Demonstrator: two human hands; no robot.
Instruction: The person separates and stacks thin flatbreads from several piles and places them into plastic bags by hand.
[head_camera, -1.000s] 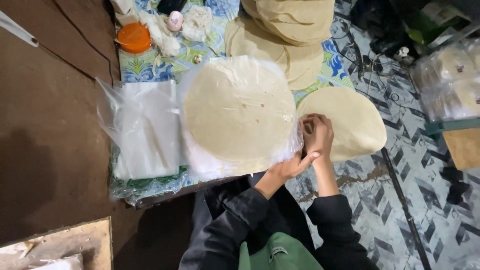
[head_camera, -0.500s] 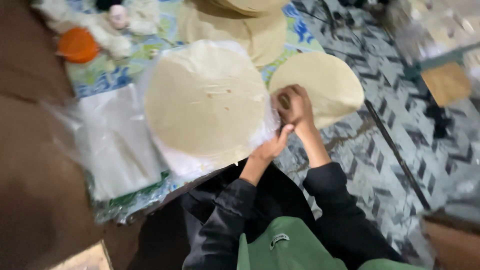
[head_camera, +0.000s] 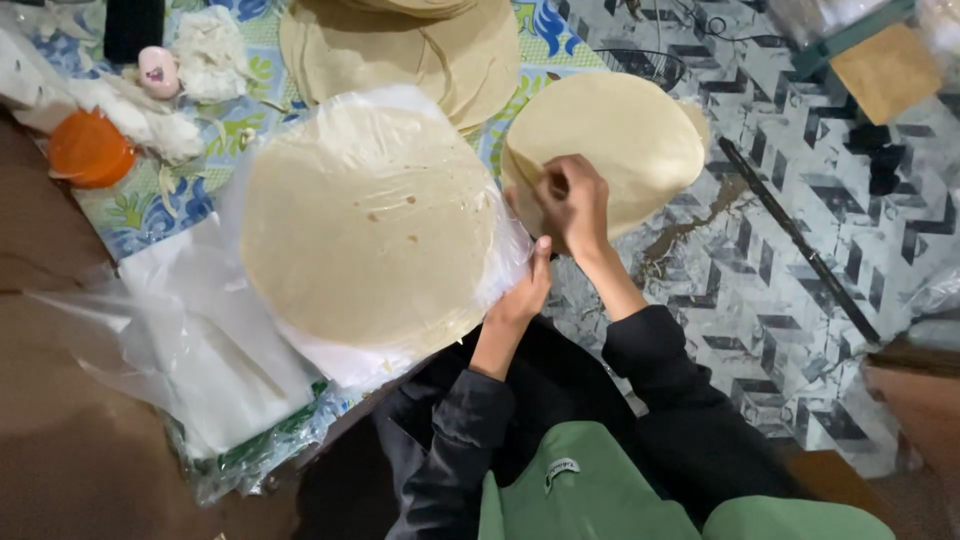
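A stack of pale round flatbreads inside a clear plastic bag (head_camera: 375, 225) lies on the bench, its near right edge gathered between the person's two hands. The left hand (head_camera: 522, 290) pinches the bag's plastic at the rim of the stack, thumb up against it. The right hand (head_camera: 570, 200), just above and touching the same bunched plastic, is clenched into a loose fist around the bag's twisted mouth. Directly behind the right hand rests a second, unbagged stack of flatbreads (head_camera: 615, 140), partly overhanging the bench edge above the patterned floor (head_camera: 800, 290). Beyond the hands, at the far side of the bagged stack, more loose flatbreads (head_camera: 410, 55) lie fanned out on the flowered blue and green cloth (head_camera: 150, 205). Left of the hands, past the bagged stack, a pile of empty clear bags (head_camera: 200, 340) spreads towards the bench's near edge. Farther left and away sit an orange lid (head_camera: 90, 150), crumpled white plastic (head_camera: 205, 50) and a small pink object (head_camera: 158, 72). A long dark rod (head_camera: 800, 245) lies on the floor well to the right of the hands. The person wears dark sleeves and a green apron (head_camera: 600, 495).
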